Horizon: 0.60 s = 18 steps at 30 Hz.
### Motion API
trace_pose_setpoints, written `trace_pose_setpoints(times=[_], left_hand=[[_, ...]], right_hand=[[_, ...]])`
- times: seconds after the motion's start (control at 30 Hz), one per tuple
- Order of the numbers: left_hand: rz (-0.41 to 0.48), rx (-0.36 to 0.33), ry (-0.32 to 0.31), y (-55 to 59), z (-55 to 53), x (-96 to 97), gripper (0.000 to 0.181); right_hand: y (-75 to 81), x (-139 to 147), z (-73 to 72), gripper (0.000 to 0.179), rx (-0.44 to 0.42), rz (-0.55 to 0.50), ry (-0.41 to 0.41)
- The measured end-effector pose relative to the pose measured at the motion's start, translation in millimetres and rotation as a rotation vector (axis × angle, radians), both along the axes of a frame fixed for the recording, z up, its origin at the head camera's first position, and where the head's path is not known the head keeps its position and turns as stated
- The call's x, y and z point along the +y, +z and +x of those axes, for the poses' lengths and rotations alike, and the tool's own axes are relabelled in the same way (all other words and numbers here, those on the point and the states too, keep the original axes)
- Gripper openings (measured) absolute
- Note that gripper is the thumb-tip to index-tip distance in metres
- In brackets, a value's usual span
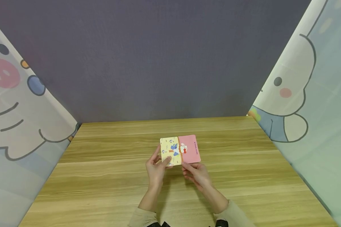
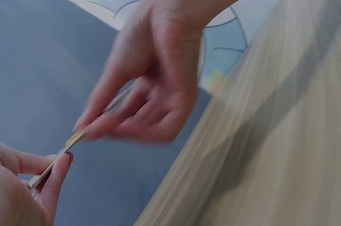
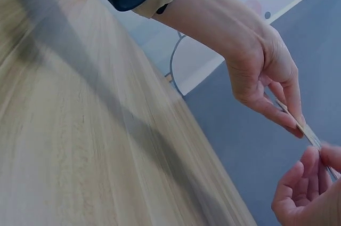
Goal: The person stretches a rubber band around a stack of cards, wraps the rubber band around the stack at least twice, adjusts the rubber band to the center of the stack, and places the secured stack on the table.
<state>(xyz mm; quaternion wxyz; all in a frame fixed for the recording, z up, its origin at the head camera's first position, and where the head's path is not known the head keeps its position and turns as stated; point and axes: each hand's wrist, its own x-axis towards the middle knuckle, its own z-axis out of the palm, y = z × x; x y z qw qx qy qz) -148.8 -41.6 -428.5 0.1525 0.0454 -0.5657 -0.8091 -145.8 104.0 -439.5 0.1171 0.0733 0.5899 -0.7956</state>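
A small, thin booklet (image 1: pixel 191 148) with rounded corners is held up over the table in the head view. Its left half is yellow with a blue cartoon figure, its right half pink with a white one. Down its middle runs a narrow orange band (image 1: pixel 180 153). My left hand (image 1: pixel 155 170) grips the yellow half, thumb on the front and fingers behind. At the lower edge, beside the band, my right hand (image 1: pixel 198 175) pinches with thumb and index finger. Edge-on in the left wrist view, the booklet looks layered, with orange (image 2: pixel 74 138) showing at the right hand's fingertips.
Below the hands lies a wood-grain table (image 1: pixel 108 179). A dark grey panel (image 1: pixel 164 63) rises at its back edge. Cartoon-printed curtains hang at the left (image 1: pixel 39 126) and right (image 1: pixel 324 94) sides.
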Motion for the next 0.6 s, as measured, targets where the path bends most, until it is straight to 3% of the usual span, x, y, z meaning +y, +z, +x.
trace_pose_setpoints(times=[0.03,0.07,0.17,0.27,0.3,0.4,0.47,0.5,0.6], left_hand=[[-0.004,0.018,0.000,-1.0,0.3,0.6,0.059],[0.011,0.071,-0.009,-13.8,-6.3,0.6,0.058],[0.006,0.108,-0.008,-16.1,-7.0,2.2,0.057],[0.017,0.078,-0.006,-15.2,-8.6,0.9,0.057],[0.003,0.024,0.000,-2.8,-2.2,0.6,0.058],[0.007,-0.005,-0.008,-1.7,-2.2,-1.8,0.059],[-0.003,0.023,-0.009,-2.5,-1.9,-2.8,0.059],[0.009,0.071,-0.020,-15.0,-8.6,-4.1,0.059],[0.013,0.151,-0.022,-22.5,-12.2,-5.8,0.058]], right_hand=[[-0.1,-1.3,-0.1,0.017,0.001,-0.006,0.003],[0.0,-2.5,-0.2,0.017,0.003,-0.010,0.006],[0.0,-4.2,-0.9,0.020,0.002,-0.014,0.004],[-0.2,-3.5,-1.3,0.027,0.007,0.018,0.027],[0.4,-2.7,-0.8,0.028,0.012,0.032,0.045],[3.3,1.1,1.7,0.030,0.042,0.089,0.126],[7.5,4.5,3.9,0.030,0.067,0.112,0.185],[10.3,6.5,4.9,0.029,0.080,0.120,0.209],[20.0,13.1,6.8,0.027,0.112,0.130,0.247]])
